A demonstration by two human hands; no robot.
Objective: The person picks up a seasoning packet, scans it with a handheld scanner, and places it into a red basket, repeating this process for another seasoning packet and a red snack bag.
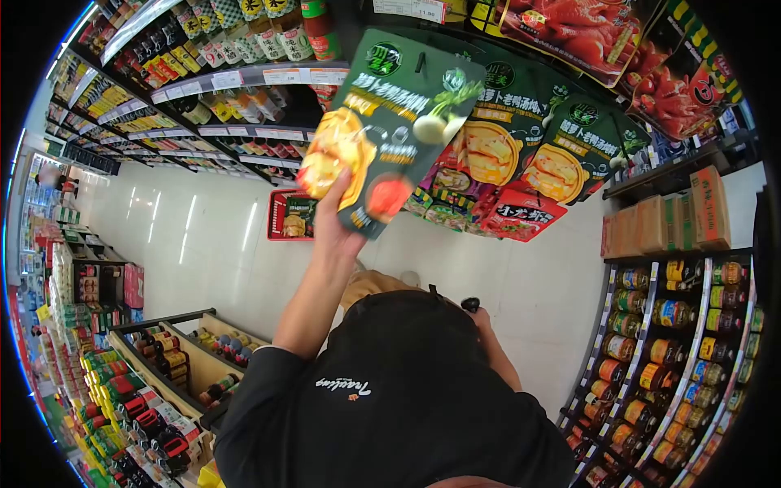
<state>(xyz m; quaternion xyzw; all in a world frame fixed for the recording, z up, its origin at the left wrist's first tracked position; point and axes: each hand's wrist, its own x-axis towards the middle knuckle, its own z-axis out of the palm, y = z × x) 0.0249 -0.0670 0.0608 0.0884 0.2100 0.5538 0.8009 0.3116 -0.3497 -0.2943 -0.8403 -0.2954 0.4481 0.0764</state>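
Observation:
My left hand is closed on the lower edge of a dark green soup seasoning packet, raised and tilted in front of the shelf. Pictures of a yellow soup pot, a white radish and a red bowl show on its front. More packets of the same green design hang just right of it. Low at my right side, my right hand has its fingers curled at a small black rounded object, whose kind I cannot make out.
A red shopping basket with a similar green packet inside is on the pale floor. Shelves of bottles run along the left. Racks of jars and cardboard boxes stand at right. Red packets hang above.

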